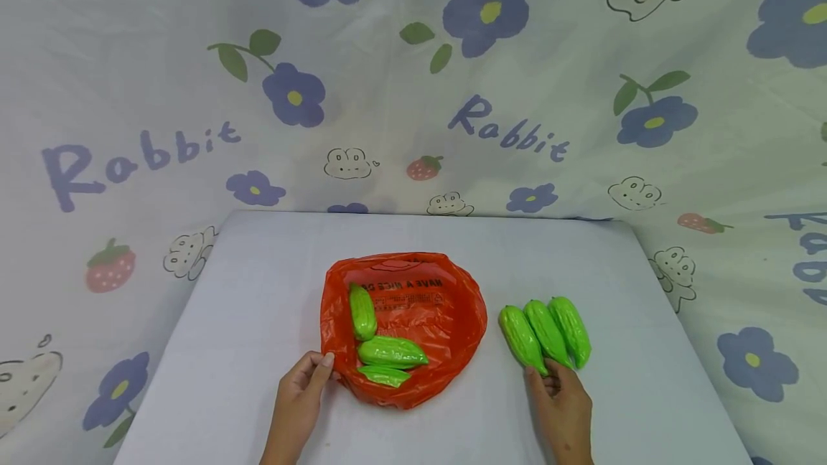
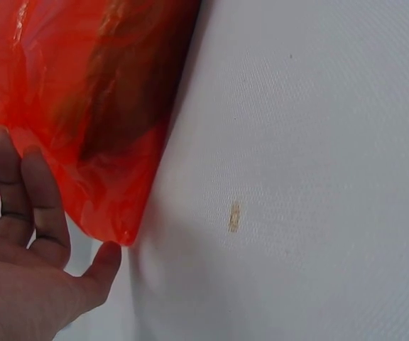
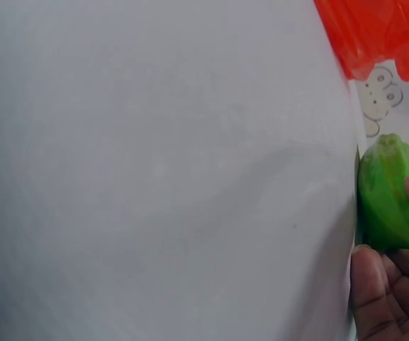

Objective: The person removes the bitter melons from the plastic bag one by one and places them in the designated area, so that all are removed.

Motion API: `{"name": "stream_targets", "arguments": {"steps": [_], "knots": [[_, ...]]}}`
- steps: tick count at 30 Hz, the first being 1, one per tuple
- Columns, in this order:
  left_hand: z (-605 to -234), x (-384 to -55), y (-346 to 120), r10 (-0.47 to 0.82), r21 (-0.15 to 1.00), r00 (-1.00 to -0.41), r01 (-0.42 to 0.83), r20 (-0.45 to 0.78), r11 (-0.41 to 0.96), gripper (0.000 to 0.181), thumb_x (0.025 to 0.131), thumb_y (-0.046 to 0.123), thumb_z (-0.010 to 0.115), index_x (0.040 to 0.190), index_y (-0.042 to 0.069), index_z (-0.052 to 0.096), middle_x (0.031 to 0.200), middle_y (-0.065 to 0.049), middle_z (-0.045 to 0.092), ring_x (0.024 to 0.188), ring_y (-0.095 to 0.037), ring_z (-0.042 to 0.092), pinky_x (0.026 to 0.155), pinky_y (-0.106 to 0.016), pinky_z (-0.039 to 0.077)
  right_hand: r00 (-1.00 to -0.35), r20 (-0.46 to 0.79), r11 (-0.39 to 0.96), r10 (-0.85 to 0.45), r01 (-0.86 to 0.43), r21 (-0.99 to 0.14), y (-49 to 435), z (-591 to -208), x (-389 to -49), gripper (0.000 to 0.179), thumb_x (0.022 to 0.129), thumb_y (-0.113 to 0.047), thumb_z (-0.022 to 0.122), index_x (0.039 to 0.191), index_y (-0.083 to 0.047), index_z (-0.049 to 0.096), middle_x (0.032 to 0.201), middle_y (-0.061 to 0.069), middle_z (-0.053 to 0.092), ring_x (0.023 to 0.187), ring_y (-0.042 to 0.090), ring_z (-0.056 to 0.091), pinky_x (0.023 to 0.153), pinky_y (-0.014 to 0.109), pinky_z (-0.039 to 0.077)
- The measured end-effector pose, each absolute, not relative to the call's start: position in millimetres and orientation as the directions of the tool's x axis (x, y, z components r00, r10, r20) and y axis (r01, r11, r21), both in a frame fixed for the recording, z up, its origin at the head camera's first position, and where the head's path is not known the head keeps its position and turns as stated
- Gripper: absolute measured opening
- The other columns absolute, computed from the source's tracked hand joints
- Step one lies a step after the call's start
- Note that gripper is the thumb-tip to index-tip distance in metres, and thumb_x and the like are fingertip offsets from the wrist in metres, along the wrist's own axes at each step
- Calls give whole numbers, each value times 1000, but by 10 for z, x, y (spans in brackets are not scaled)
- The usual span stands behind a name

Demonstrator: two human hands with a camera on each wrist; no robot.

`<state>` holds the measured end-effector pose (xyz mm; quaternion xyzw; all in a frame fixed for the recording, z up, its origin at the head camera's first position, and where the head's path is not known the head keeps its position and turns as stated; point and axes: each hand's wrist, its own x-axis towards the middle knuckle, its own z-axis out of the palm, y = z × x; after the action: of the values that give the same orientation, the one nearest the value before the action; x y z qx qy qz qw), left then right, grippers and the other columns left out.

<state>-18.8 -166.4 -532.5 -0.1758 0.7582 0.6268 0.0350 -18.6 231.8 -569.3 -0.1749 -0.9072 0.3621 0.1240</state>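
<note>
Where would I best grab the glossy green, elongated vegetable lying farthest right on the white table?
I'd grip the rightmost green vegetable across its middle, coming from above and the right. Its right side is open, while the matching green vegetable lies close along its left. It's long and narrow, so fingers should close more easily across its width than lengthwise.

Head view: I look forward and down across table (image 1: pixel 258 278); both wrist views close in, sharing the red bag (image 1: pixel 466 321)
</note>
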Motion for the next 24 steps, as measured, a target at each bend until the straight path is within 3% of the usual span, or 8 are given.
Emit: {"name": "stream_targets", "arguments": {"steps": [5, 11, 17, 24], "knots": [[-5312, -184, -1667, -226, 939, -936, -308, -270, 156, 35, 110, 35, 58, 99, 3, 64, 95, -8, 67, 94, -20, 61, 84, -24, 54, -900, 151, 682, 409, 192, -706, 2322, -5677, -174, 33, 93, -17, 83, 115, 5, 71, 97, 12, 71, 77, 15, 66, 64, 16, 51], [-5296, -187, -1672, -231, 929, -929, -331, -289, 166, 34, 109, 35, 58, 100, 3, 64, 95, -9, 67, 96, -22, 60, 84, -24, 53, -882, 216, 698, 419, 161, -698, 2339, -5575, -152, 34, 90, -13, 85, 114, 6, 71, 100, 17, 71, 81, 27, 73, 66, 5, 47], [-5292, -192, -1673, -235, 924, -925, -342, -299, 169, 34, 109, 36, 58, 101, 4, 65, 96, -8, 67, 96, -22, 59, 83, -24, 53, -874, 238, 725, 423, 168, -668, 2305, -5372, -169, 31, 89, -12, 85, 111, 6, 71, 96, 17, 72, 79, 29, 73, 64, 10, 50], [-5299, -192, -1683, -231, 928, -928, -333, -292, 167, 34, 109, 36, 58, 100, 3, 65, 93, -8, 67, 93, -23, 59, 79, -25, 52, -873, 292, 763, 391, 130, -633, 2249, -5131, -194, 24, 91, -16, 84, 106, 0, 75, 89, 7, 73, 71, 18, 69, 60, 15, 50]]}}
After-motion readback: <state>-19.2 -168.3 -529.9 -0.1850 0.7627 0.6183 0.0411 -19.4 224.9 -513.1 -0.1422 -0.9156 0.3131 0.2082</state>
